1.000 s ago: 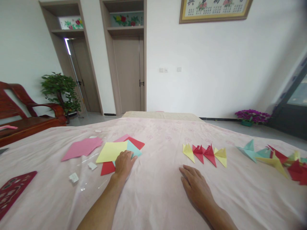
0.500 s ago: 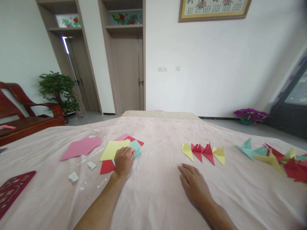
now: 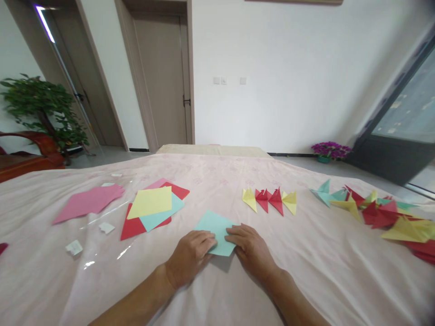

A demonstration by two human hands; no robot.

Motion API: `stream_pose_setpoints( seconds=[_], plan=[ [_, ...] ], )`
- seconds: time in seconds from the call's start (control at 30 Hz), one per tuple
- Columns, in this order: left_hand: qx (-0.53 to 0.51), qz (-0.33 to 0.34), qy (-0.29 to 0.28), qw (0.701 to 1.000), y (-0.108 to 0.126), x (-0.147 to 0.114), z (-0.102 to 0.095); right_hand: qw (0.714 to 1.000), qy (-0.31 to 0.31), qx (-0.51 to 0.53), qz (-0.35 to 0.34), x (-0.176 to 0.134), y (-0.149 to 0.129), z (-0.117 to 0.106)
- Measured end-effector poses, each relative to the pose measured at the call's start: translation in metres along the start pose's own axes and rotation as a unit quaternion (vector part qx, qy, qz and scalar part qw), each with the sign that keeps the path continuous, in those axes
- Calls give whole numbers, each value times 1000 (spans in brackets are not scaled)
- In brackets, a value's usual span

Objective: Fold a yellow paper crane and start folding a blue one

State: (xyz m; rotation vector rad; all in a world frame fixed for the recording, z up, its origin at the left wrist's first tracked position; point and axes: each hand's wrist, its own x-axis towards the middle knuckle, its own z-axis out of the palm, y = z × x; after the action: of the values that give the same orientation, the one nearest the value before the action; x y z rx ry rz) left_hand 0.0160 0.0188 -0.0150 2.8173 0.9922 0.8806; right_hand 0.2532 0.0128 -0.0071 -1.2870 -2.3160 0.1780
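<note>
A light blue sheet of paper [image 3: 220, 233] is between my hands over the cloth-covered table, its near edge raised with a shadow beneath. My left hand [image 3: 193, 249] grips its left side, thumb hidden under the fingers. On the right side, my right hand [image 3: 251, 244] has its fingertips closed on the edge. Left of them lies a loose pile of coloured paper squares, with a yellow sheet [image 3: 151, 202] on top and red, blue and pink ones showing below. Beyond my right hand stands a row of several folded paper cranes [image 3: 276, 201], yellow and red.
More folded cranes in blue, yellow and red [image 3: 377, 210] are heaped at the right. A stack of pink paper [image 3: 89, 204] lies at the left on clear plastic wrapping, near torn white scraps [image 3: 74, 247]. The pink tablecloth [image 3: 210, 294] is wrinkled.
My left hand has left the paper pile and brought a light blue sheet to the middle. My right hand has moved left and taken its other side. The view has tilted down and right.
</note>
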Motion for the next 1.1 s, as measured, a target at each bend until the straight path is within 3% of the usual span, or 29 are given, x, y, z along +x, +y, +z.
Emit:
stream_pose_setpoints(
  seconds=[0.13,0.23,0.3,0.4,0.63,0.93,1.1],
  plan=[
    [-15,-41,0,999,-9,-7,5,1000,-17,12,1,-2,-5,-6],
    [-81,-79,-4,994,-6,-6,3,998,-69,-5,4,-2,-8,-22],
    [-116,-128,-23,985,-1,-3,-1,994,-108,-25,14,-1,-9,-33],
    [-139,-190,-59,970,5,4,-8,993,-115,-5,34,2,-6,-42],
    [-113,-239,-131,956,6,14,-19,983,-133,77,98,13,3,-33],
    [-96,-238,-41,966,-7,-2,-11,994,-68,63,52,16,13,-2],
    [-26,-124,-4,992,-15,0,-3,993,-103,45,21,20,17,-2]
  ],
)
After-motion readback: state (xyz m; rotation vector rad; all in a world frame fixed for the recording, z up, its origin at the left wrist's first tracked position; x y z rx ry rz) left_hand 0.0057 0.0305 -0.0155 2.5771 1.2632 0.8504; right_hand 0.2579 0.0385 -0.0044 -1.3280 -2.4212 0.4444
